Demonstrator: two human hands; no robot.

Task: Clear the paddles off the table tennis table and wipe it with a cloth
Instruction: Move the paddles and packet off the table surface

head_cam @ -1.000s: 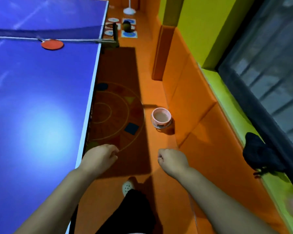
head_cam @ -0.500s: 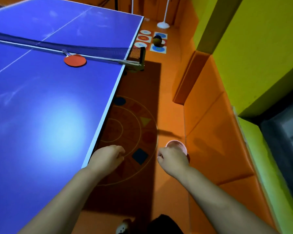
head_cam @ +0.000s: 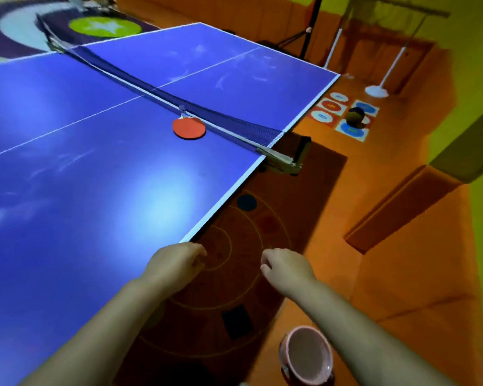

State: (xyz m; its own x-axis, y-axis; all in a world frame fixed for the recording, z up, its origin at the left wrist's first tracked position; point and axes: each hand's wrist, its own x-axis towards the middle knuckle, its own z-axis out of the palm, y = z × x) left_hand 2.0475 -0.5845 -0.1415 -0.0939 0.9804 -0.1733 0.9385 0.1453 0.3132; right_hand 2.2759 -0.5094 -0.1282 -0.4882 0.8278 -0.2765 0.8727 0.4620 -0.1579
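A red paddle (head_cam: 189, 128) lies flat on the blue table tennis table (head_cam: 95, 176), its handle tucked against the net (head_cam: 162, 93). My left hand (head_cam: 176, 263) hovers at the table's right edge with its fingers loosely curled, holding nothing. My right hand (head_cam: 286, 267) hangs beside it over the floor, fingers loosely curled and empty as well. Both hands are well short of the paddle. White smears mark the table top. No cloth is in view.
A pink bucket (head_cam: 308, 355) stands on the orange floor under my right forearm. A dark round play mat (head_cam: 243, 274) lies beside the table. Orange padded blocks (head_cam: 402, 207) line the right wall. Floor tiles with a ball (head_cam: 354, 117) and white stands (head_cam: 377, 90) sit beyond the table's far corner.
My view has swung left and up, bringing the whole net and far half of the table in. The bucket has slid from ahead to under my right arm. Both hands stay loosely curled.
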